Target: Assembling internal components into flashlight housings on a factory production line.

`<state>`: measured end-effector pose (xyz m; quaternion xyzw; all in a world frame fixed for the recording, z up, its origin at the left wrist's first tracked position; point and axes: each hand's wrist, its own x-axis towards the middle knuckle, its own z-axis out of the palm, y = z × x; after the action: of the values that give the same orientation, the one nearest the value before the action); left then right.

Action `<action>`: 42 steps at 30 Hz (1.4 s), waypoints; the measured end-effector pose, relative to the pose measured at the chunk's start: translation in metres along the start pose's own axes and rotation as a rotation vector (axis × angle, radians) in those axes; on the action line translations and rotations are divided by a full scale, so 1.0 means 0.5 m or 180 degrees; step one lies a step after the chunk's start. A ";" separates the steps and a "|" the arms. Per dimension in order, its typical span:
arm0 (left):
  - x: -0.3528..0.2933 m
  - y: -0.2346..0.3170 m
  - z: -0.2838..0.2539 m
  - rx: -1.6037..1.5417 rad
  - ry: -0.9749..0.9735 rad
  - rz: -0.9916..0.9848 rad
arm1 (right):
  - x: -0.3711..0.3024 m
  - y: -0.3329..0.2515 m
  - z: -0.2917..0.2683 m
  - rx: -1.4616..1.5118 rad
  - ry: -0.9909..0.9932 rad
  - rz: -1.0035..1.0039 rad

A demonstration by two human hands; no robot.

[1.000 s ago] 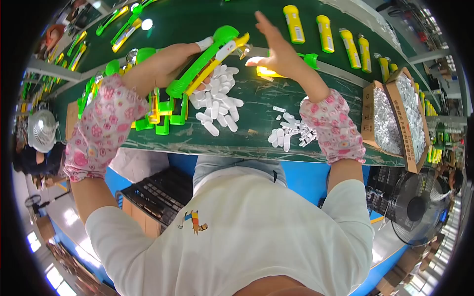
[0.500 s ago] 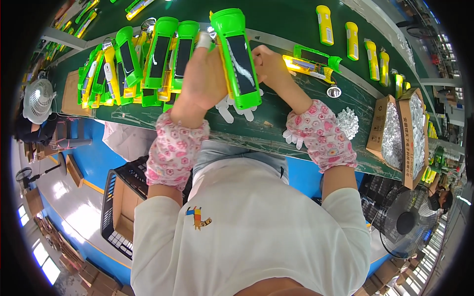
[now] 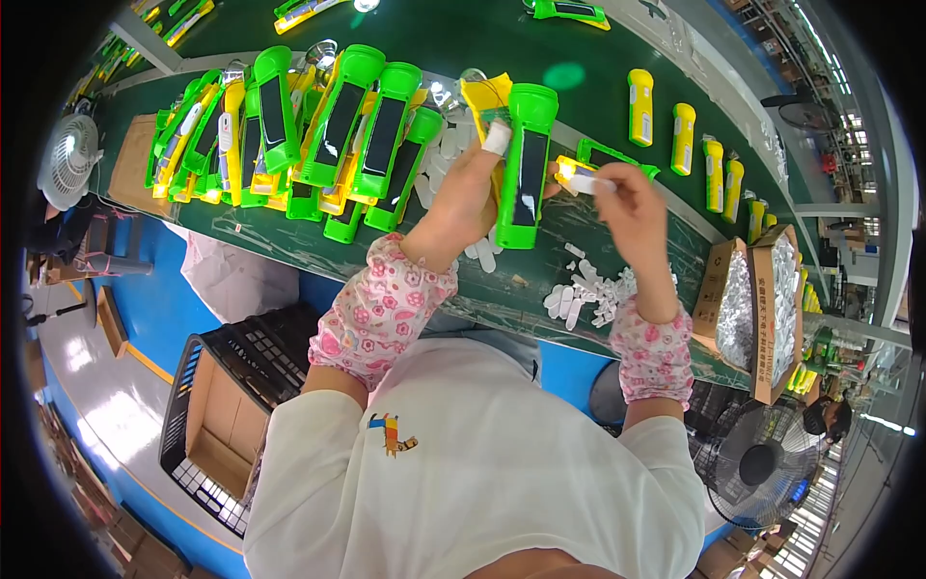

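Observation:
My left hand, its thumb wrapped in white tape, is closed around a flashlight body whose green half carries a dark panel. The yellow half leans away from the green one at the top. To the right, my right hand pinches a small white plastic strip. Behind that strip lie another flashlight's yellow part and green shell. Several white strips lie on the bench below the held flashlight.
Several green and yellow flashlights lean piled at the left. A heap of white pieces lies near the bench's front edge. A cardboard box of small clear parts stands at the right. Yellow flashlights line the far right.
My right hand has left the flashlight and moved right, now pinching a white strip. The flashlight's yellow half now stands away from the green half. The whole view has shifted.

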<state>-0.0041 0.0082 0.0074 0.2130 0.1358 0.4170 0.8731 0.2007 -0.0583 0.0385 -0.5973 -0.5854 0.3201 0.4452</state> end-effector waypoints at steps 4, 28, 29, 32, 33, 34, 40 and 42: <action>-0.006 -0.014 0.024 -0.0209 -0.0591 -0.0117 | 0.038 -0.138 -0.023 -0.0620 -0.0469 -0.1384; -0.012 -0.031 0.068 -0.0056 -0.0187 -0.0122 | -0.082 -0.132 0.024 -0.0959 -0.0590 0.0408; -0.012 -0.035 0.073 0.0198 -0.0073 -0.0082 | -0.083 -0.122 0.025 -0.0825 -0.0531 0.0391; 0.009 -0.049 0.066 0.0153 0.0137 0.0047 | -0.084 -0.081 0.019 -0.0280 -0.0275 0.0288; 0.006 -0.051 0.063 0.0052 0.0109 0.0060 | -0.083 -0.059 0.025 0.0022 -0.0061 0.0031; 0.008 -0.047 0.072 -0.0002 0.0215 0.0063 | -0.074 -0.046 0.026 0.0053 0.0014 -0.0089; 0.001 -0.047 0.072 -0.0083 0.0369 -0.0003 | -0.077 -0.030 0.057 -0.0138 0.0344 -0.0515; -0.001 -0.058 0.067 0.0167 0.0456 0.0212 | -0.079 -0.033 0.065 -0.0189 0.0451 -0.0538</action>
<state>0.0288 -0.0169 0.0226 0.2098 0.2017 0.4563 0.8409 0.1602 -0.0931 0.0348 -0.5799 -0.6100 0.2208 0.4929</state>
